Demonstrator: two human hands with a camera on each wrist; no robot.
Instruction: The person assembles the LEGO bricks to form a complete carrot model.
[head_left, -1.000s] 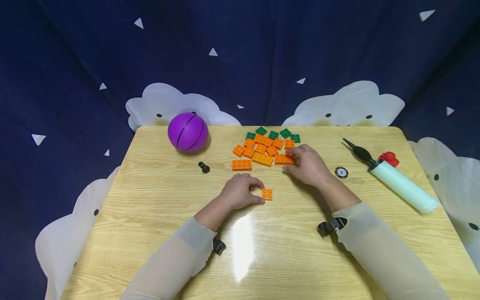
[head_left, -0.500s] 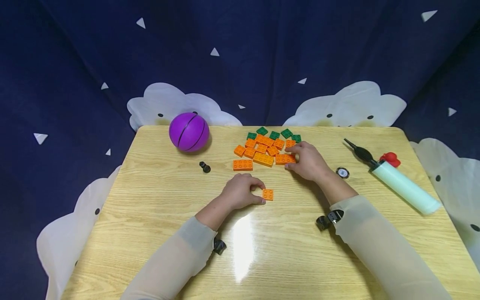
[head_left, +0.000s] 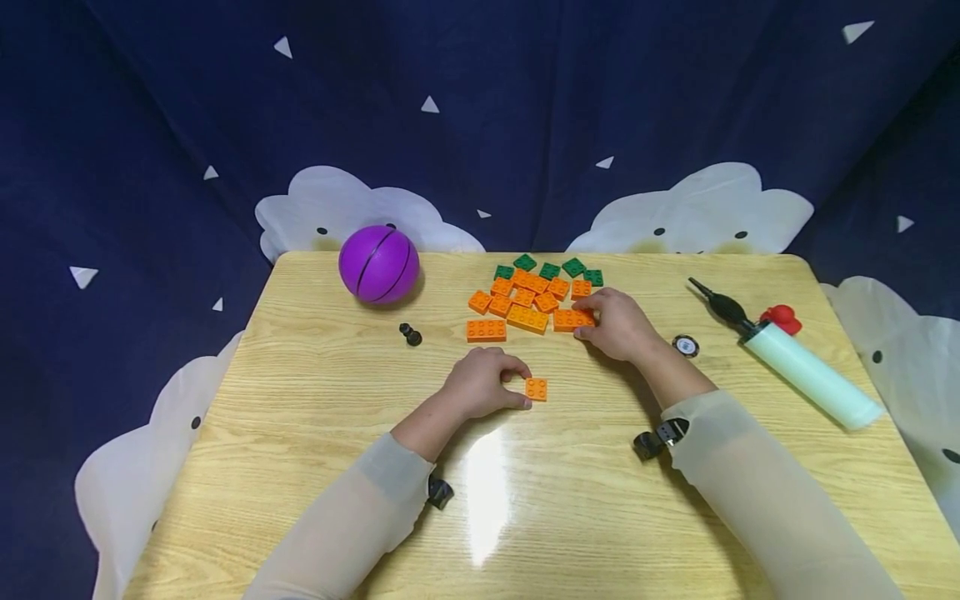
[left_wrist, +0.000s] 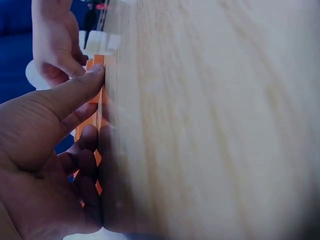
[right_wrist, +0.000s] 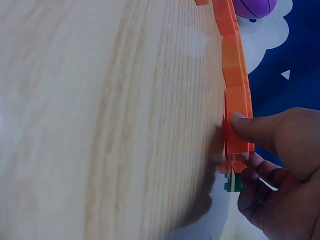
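My left hand (head_left: 480, 385) pinches a small square orange brick (head_left: 536, 389) with four studs between thumb and finger, on the table in front of the other bricks. The left wrist view has this thumb (left_wrist: 85, 85) along the brick's near side. At the right end of the front row, my right hand (head_left: 618, 325) grips a long orange brick (head_left: 570, 321). In the right wrist view the thumb presses the near face of that long brick (right_wrist: 237, 120), and its other fingers curl at the far side.
Several orange bricks (head_left: 527, 318) lie grouped behind the hands, with green bricks (head_left: 573, 267) at the back edge. A purple ball (head_left: 378, 264) and black pawn-like piece (head_left: 409, 334) are left. Rightward lie a poker chip (head_left: 686, 346), a pump (head_left: 813, 375) and a red object (head_left: 782, 317).
My right thumb and fingers have drawn in on the long orange brick, which has barely shifted. The left hand keeps its pinch on the small brick in the same spot.
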